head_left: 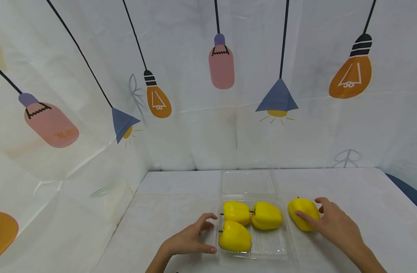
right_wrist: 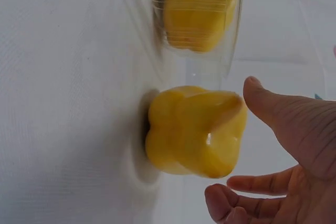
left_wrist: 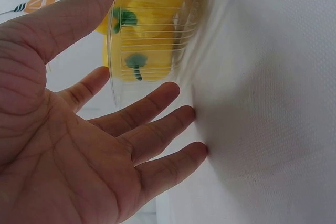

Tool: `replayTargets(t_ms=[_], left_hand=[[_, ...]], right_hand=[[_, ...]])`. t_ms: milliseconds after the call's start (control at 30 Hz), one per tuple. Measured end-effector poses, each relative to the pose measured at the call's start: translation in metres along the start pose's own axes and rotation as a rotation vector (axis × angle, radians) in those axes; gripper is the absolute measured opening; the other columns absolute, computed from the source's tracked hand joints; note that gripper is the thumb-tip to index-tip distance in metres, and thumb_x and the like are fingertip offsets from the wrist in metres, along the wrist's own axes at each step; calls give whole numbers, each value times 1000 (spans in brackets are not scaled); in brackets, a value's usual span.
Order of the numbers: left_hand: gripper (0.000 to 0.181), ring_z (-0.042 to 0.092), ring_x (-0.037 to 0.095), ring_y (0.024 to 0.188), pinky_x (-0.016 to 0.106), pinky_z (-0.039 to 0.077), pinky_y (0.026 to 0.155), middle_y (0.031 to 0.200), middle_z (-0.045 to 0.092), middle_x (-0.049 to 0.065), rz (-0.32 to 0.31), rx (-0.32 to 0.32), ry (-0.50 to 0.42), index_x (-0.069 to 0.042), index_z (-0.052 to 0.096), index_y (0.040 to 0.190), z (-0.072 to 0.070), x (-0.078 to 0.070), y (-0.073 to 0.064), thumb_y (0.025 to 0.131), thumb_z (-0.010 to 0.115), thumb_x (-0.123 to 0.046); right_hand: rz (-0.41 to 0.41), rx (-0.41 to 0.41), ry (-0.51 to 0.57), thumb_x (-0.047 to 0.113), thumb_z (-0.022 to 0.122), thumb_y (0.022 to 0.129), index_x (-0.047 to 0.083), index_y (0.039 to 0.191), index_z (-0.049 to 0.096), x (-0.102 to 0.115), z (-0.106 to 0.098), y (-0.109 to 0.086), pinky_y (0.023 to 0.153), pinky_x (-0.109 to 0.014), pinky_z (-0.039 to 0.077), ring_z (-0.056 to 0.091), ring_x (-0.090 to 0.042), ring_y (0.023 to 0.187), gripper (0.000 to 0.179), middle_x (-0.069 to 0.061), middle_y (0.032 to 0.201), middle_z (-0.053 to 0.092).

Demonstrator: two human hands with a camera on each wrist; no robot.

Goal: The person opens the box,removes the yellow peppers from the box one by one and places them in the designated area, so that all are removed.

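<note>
A clear plastic clamshell box (head_left: 269, 242) lies with its lid folded back. Inside are three yellow bell peppers: one at back left (head_left: 236, 212), one at right (head_left: 267, 216) and one at front left (head_left: 235, 237). My left hand (head_left: 191, 237) stands at the box's left side with fingers spread; in the left wrist view its fingertips are by the box wall and the tabletop. A fourth yellow bell pepper (right_wrist: 194, 132) sits on the table right of the box. Around it my right hand (head_left: 338, 223) is spread, thumb close to its top and fingers at its far side, with gaps visible in the right wrist view.
The box's transparent lid (head_left: 247, 184) lies toward the back of the white-covered table (head_left: 174, 197). Behind and to the left hangs a pale curtain (head_left: 191, 140) printed with lamps and bulbs. A dark blue edge (head_left: 408, 191) shows beyond the table's right side.
</note>
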State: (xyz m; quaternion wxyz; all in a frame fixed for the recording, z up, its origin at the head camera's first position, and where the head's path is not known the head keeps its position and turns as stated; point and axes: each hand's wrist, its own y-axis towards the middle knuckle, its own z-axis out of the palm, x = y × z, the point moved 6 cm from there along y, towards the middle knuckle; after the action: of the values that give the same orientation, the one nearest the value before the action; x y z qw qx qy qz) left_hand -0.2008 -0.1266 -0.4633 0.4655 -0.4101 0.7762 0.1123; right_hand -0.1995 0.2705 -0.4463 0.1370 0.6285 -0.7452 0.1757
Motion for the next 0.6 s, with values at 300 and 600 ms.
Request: replayTargets(t_ms=[300,600], left_hand=[[76,47,29,125,54,35,100,135,50,12,5,3,8,-32,27,137,1,1,0,79,76,-35],[75,46,29,126,52,36,100,136,49,12,-5,11,10,-31,26,137,0,1,0,80,75,-36]], right_hand=[[-41,-62,27,79,55,70,-6,124,47,12,-11,-8,55,-37,45,55,-26,76,101,-22,98,59],[-139,-119,82,74,59,73,2,123,52,30,-16,-17,60,-34,45,56,-25,85,87,-11,99,59]])
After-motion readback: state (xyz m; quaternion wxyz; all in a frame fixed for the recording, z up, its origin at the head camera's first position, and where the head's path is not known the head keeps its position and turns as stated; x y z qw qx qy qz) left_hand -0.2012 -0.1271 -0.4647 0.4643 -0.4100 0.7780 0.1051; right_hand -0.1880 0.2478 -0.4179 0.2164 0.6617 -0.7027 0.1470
